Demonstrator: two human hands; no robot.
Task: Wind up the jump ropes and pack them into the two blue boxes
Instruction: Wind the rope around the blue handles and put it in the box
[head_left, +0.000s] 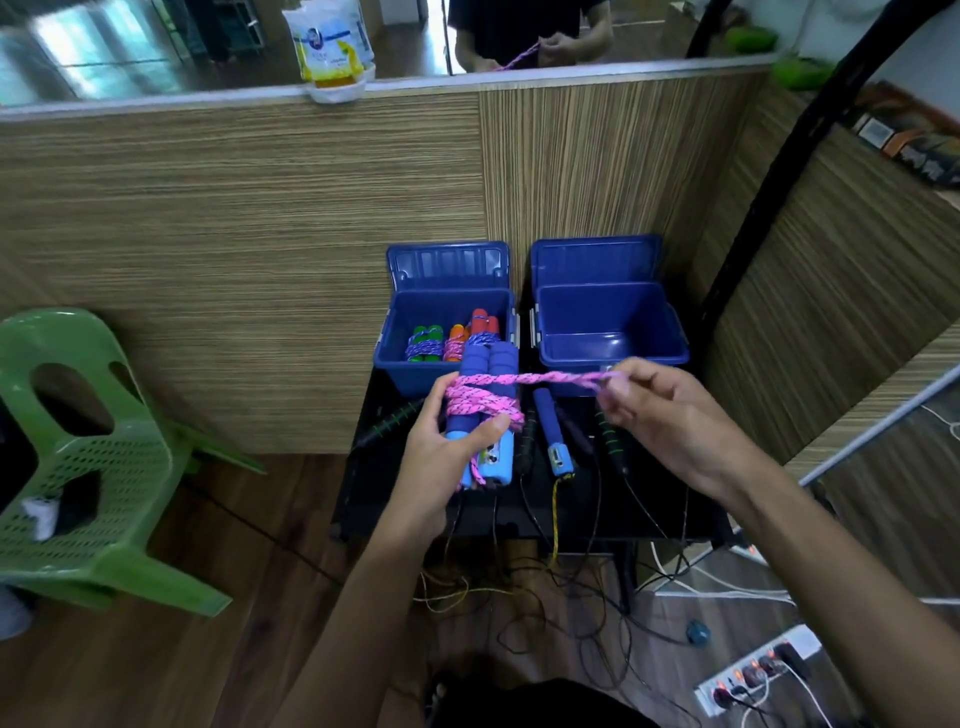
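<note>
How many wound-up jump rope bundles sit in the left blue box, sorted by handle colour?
Green-handled bundle: 1
Orange-handled bundle: 1
Red-handled bundle: 1
Total visible in the left blue box: 3; the bundle held in front may hide more.

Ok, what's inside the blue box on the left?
The left blue box holds three wound rope bundles: green handles, orange handles and red handles. The held blue handles cover its front right corner, so anything there is hidden.

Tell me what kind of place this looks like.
Probably an office or workroom: wood-grain partition walls topped by glass, a power strip with cables on the wood floor, and a green plastic chair.
</note>
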